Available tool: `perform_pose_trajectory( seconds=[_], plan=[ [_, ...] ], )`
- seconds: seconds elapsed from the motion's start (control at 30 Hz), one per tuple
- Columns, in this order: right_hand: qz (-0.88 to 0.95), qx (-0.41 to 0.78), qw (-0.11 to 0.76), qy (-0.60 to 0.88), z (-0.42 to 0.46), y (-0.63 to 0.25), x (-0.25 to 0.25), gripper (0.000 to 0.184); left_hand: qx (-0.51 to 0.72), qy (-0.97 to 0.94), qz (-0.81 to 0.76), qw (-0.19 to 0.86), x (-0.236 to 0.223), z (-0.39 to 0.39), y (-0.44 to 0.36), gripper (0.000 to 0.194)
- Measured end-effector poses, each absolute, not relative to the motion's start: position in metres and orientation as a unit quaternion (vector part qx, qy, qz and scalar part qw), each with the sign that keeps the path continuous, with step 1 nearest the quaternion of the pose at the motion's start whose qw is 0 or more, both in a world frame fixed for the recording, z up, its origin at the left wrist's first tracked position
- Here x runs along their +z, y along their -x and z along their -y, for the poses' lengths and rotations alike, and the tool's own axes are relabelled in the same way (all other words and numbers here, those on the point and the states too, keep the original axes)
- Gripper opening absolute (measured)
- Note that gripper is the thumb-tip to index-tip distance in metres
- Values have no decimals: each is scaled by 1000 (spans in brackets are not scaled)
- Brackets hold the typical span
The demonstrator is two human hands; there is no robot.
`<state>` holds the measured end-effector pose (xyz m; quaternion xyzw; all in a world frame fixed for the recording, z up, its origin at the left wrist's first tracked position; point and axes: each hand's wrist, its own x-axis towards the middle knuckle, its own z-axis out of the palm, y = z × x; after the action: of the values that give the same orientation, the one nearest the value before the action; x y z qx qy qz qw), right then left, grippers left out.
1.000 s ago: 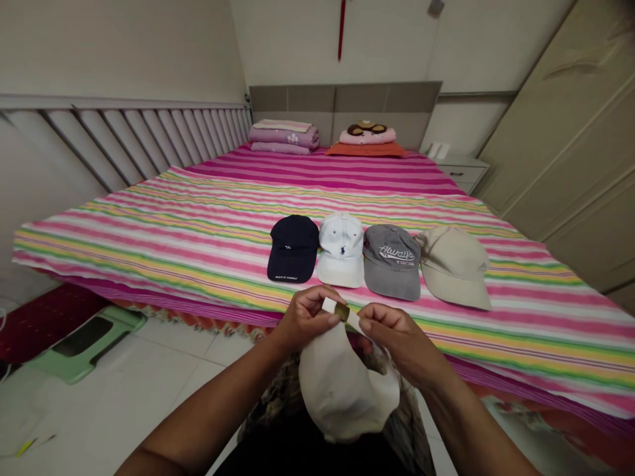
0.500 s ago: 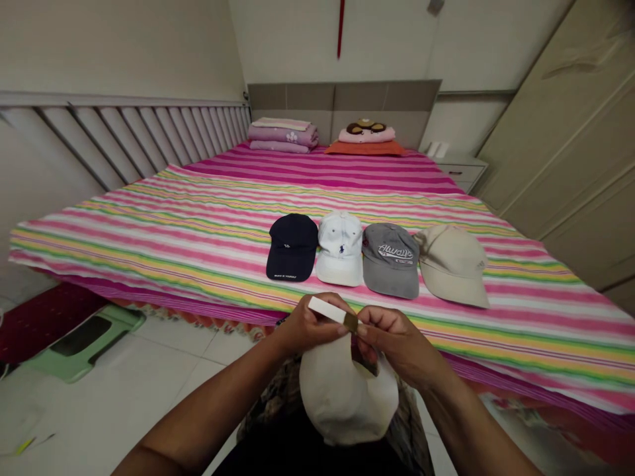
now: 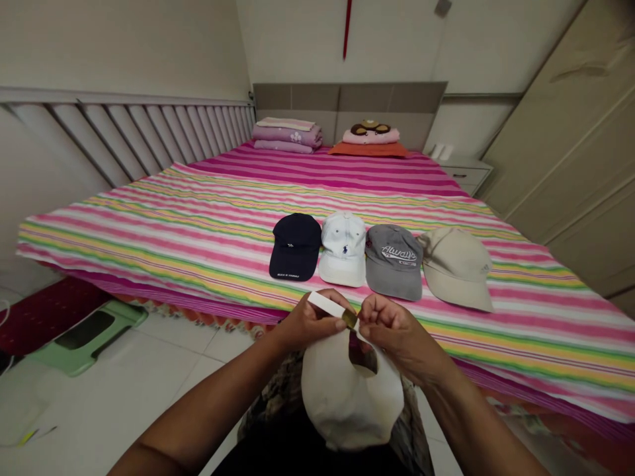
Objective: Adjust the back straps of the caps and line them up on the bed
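Note:
A cream baseball cap (image 3: 350, 403) hangs below my hands, its back opening facing up toward me. My left hand (image 3: 317, 320) pinches the cap's white adjusting strap (image 3: 325, 305) beside a brass-coloured buckle (image 3: 350, 318). On the other side of the buckle, my right hand (image 3: 389, 330) grips the strap between thumb and fingers. Just beyond, on the bed, a row of caps lies side by side: a navy cap (image 3: 296, 246), a white cap (image 3: 342, 248), a grey cap (image 3: 394, 261) with lettering, and a beige cap (image 3: 457, 268).
The bed (image 3: 173, 231) has a striped cover. Folded purple bedding (image 3: 288, 137) and a pink cushion (image 3: 371, 137) sit at the headboard (image 3: 391, 99). A railing (image 3: 163, 135) runs along the left. A green stool (image 3: 89, 340) stands on the floor at left.
The view has shifted slightly, moving the bed and caps a little right in the picture. Both hands stay at the buckle, with the right fingers slightly shifted.

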<state>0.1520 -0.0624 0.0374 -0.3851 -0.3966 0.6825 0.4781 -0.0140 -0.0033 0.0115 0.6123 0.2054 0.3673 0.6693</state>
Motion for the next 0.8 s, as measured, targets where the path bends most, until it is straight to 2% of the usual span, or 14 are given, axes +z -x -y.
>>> perform_pose_trajectory(
  seconds=[0.27,0.37,0.43,0.57,0.63,0.67,0.8],
  plan=[
    [409,649,514,383,61,-153,39,24,362,-651,-219,631,15,5,15,27],
    [418,640,513,390,61,-151,41,25,353,-617,-210,671,14,5,15,31],
    [423,633,509,402,61,-151,42,26,328,-570,-180,732,15,3,17,40],
    [440,620,488,428,61,-151,46,27,245,-465,-124,841,22,-7,25,73],
    [451,616,477,435,61,-152,47,27,185,-432,-125,874,27,-13,27,78],
    [457,614,473,437,61,-152,48,27,157,-429,-140,879,30,-16,27,74],
    [471,606,460,445,61,-150,49,27,87,-481,-247,837,36,-20,22,35]
  ],
)
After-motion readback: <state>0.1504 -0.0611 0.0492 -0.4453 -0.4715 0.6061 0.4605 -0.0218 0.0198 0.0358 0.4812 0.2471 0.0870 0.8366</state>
